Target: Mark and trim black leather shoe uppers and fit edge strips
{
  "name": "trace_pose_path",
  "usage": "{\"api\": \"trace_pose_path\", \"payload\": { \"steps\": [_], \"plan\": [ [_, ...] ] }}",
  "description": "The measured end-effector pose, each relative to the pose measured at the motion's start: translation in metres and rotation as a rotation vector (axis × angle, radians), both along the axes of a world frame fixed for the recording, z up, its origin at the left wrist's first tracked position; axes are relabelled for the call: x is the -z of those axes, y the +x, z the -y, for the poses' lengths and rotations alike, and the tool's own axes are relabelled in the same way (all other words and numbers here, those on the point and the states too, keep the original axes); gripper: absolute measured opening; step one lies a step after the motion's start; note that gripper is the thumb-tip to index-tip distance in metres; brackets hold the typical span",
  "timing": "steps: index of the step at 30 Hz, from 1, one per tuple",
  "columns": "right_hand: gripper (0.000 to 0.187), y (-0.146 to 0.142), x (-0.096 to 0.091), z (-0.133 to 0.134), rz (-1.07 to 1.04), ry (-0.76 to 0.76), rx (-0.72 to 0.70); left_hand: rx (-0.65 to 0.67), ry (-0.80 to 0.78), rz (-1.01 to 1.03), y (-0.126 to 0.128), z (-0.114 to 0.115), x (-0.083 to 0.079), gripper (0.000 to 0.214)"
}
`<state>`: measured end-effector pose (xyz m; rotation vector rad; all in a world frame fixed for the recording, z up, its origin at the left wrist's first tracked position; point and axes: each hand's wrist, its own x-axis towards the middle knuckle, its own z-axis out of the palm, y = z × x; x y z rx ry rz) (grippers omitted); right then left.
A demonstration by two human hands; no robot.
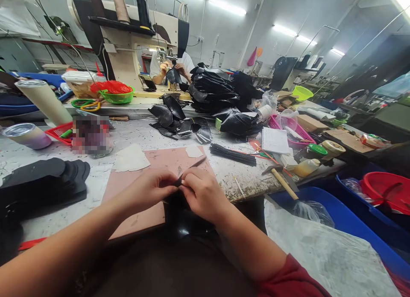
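Both hands meet over the near edge of the pink mat (160, 158), fingertips almost touching, with a dark strip (197, 161) pinched between them. The left hand (160, 184) comes in from the left and grips with thumb and finger at the strip's near end; the right hand (201, 192) pinches just beside it, fingers curled over the middle, so neither hand is free. The strip's long axis runs on a slant, from the left fingertips away from the body and up to the right, passing behind the right hand's knuckles; its far tip shows beyond them, above the mat. That tip therefore lies nearer the right hand, while the left hand has only the near end. A glossy black panel (184, 226) hangs below the pinch, in front of the mat's edge and toward the lap, mostly to the right hand's side. The fingers hide the join, so whether strip and panel are one piece or two I cannot tell. Around the hands, one white scrap (132, 157) lies on the left far corner of the mat, and a smaller scrap (194, 152) lies just past the strip's tip. A bundle of black strips (232, 154) rests beyond the right hand, off the mat.
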<state>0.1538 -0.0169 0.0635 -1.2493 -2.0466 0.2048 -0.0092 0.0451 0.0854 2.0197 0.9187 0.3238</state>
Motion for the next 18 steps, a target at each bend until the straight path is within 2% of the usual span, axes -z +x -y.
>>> {"api": "trace_pose_path", "payload": {
  "steps": [4, 8, 13, 18],
  "plan": [
    [0.009, 0.0071, -0.0057, -0.0039, -0.168, -0.181, -0.112, 0.061, 0.024, 0.008, -0.0031, -0.0022, 0.0014, 0.022],
    [0.013, 0.0088, -0.0050, -0.0087, -0.303, -0.251, -0.096, 0.117, -0.011, 0.036, -0.0050, -0.0039, -0.0006, 0.022],
    [0.016, 0.0039, -0.0038, -0.0098, -0.297, -0.172, -0.032, 0.153, 0.043, 0.028, -0.0036, -0.0062, -0.0005, 0.024],
    [0.007, 0.0065, -0.0068, -0.0091, -0.189, -0.128, -0.063, 0.122, 0.055, -0.022, -0.0001, -0.0081, -0.0018, 0.028]
  ]
}}
